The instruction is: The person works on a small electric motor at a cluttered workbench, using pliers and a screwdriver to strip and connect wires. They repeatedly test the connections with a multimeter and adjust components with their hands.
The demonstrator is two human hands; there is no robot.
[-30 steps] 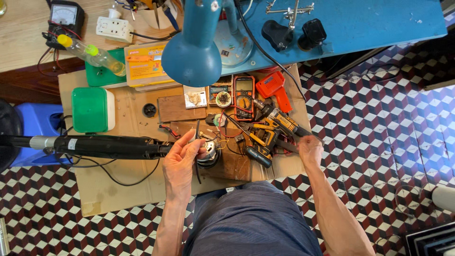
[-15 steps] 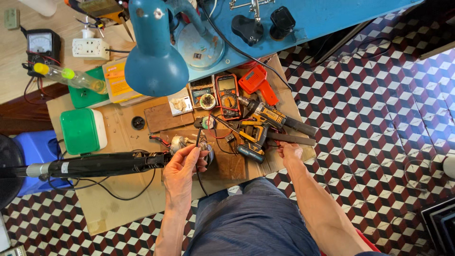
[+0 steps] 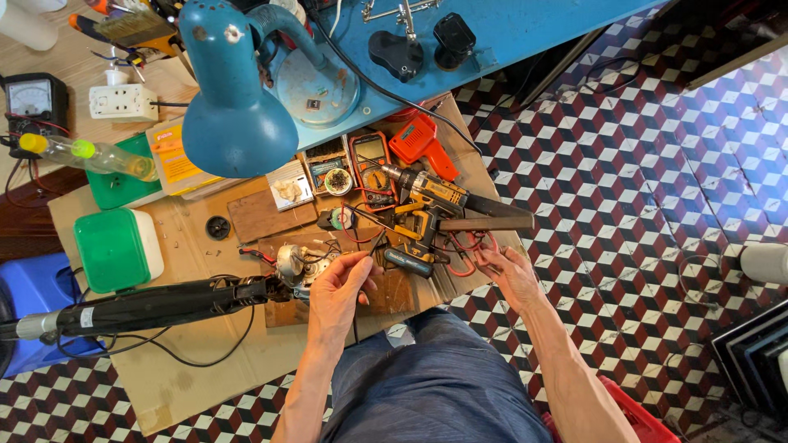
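My left hand point(image 3: 341, 287) is over a wooden board, beside a small metal motor point(image 3: 294, 262) fixed on the end of a long black pole point(image 3: 156, 308). Its thumb and fingers pinch a thin dark tool point(image 3: 376, 244) whose tip points toward the yellow and black drill point(image 3: 427, 205); a thin cord runs down under the hand. My right hand point(image 3: 509, 275) lies flat with fingers apart on the cardboard's right edge. It touches a loop of red wire point(image 3: 461, 256) and holds nothing.
A blue desk lamp point(image 3: 234, 107) hangs over the blue table point(image 3: 525, 25). A multimeter point(image 3: 373, 164), a red tool point(image 3: 423, 143) and a green-lidded box point(image 3: 115, 246) lie on the cardboard sheet point(image 3: 189, 377). Patterned tile floor point(image 3: 640, 189) lies to the right.
My right hand has come down from the drill to the red wire loop and opened flat. My left hand stays by the motor. The camera has shifted.
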